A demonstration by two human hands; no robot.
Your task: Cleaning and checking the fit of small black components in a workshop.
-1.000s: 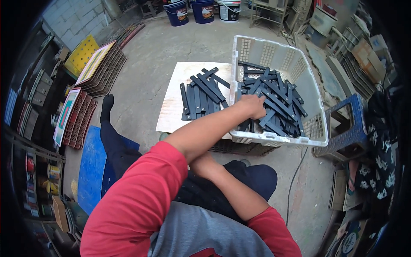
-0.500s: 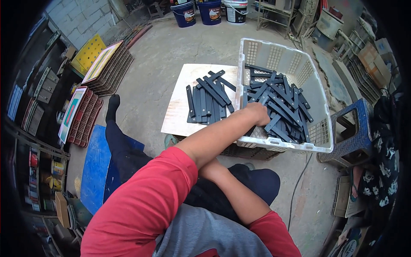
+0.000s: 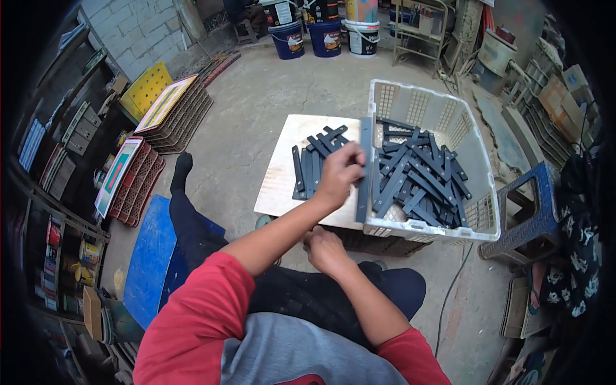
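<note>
The head view is showing the left hand (image 3: 340, 174) reaching forward, its fingers curling around a long black strip (image 3: 364, 168) that is standing on end against the near-left edge of the white plastic crate (image 3: 478, 173). The crate is holding a loose heap of black strips (image 3: 420, 173), while a smaller pile of strips (image 3: 314, 160) is lying on the pale wooden board (image 3: 279, 186) just beside the crate's left side. The right hand (image 3: 324, 247) is resting low by the person's lap with fingers loosely curled, gripping nothing visible.
</note>
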